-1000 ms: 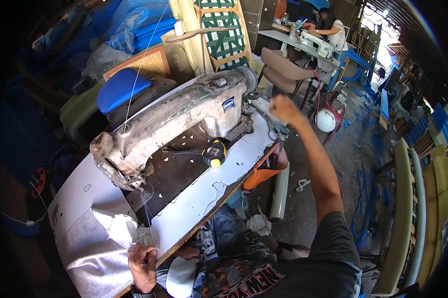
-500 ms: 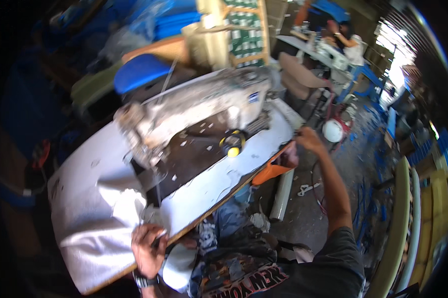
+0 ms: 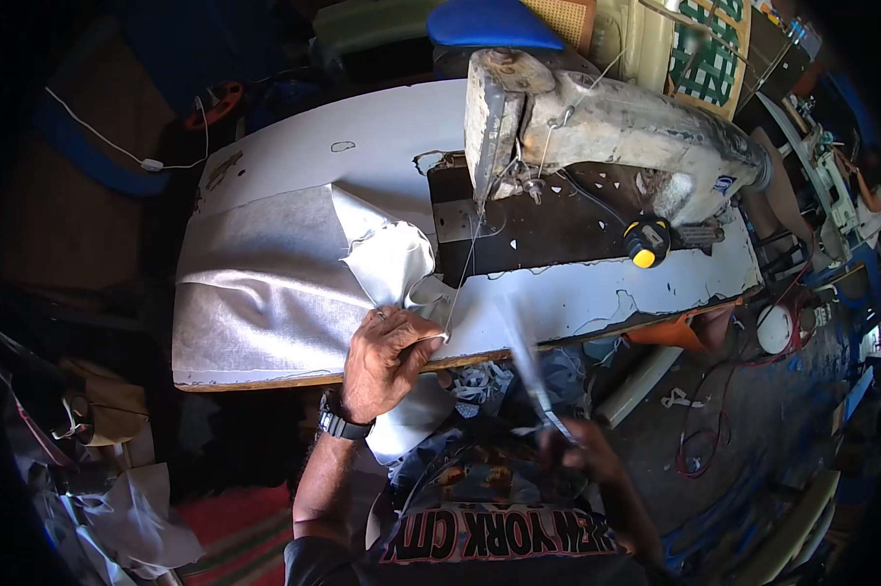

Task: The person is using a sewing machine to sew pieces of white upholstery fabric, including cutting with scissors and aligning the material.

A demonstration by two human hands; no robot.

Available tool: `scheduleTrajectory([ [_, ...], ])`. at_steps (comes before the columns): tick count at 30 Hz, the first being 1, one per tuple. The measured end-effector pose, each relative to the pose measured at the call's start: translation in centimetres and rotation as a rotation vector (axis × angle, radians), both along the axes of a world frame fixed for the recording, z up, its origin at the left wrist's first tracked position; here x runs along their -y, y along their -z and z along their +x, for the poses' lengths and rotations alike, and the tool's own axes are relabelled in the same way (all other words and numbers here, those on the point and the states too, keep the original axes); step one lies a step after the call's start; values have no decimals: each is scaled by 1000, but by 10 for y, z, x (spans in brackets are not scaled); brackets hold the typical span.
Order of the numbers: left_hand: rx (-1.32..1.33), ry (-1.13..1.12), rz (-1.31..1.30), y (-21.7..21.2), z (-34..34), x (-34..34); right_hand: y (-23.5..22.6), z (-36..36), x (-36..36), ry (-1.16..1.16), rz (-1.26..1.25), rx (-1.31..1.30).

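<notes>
At the near table edge, my left hand (image 3: 387, 356) is closed, pinching the corner of a pale grey-white fabric (image 3: 265, 293). The fabric lies over the left of the white tabletop and is bunched near the hand. A thread runs from the sewing machine's (image 3: 626, 117) needle area down to those fingertips. To the right, my right hand (image 3: 582, 447) is closed round a long-bladed metal tool (image 3: 538, 391), its blade pointing up over the table edge. Motion blurs both hand and tool, so the tool's exact kind is unclear.
A black and yellow tape measure (image 3: 646, 241) sits on the machine bed near scattered white scraps. An orange cloth-like piece (image 3: 665, 334) hangs below the table edge. A blue padded seat (image 3: 494, 24) stands behind the table. Red tubing (image 3: 724, 430) lies on the floor at right.
My right hand has come back from the table's right end toward my body, with the bladed tool now in it. My left hand stays at the fabric's edge. The view has turned leftward.
</notes>
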State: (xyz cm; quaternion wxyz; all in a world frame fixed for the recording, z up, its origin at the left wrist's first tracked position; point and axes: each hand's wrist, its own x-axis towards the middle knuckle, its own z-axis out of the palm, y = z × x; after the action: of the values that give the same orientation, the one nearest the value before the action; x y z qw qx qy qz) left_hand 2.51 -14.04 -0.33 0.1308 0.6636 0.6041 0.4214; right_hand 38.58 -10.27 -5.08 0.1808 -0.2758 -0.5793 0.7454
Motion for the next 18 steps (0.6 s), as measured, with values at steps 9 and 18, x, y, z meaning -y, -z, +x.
scheduleTrajectory([
  [9, -4, 18, -8, -4, -3, -4, 5, -44, -13, -271, 130, 132],
  [18, 66, -33, 37, -21, -11, 18, 4, 16, -40, 659, 353, 115],
])
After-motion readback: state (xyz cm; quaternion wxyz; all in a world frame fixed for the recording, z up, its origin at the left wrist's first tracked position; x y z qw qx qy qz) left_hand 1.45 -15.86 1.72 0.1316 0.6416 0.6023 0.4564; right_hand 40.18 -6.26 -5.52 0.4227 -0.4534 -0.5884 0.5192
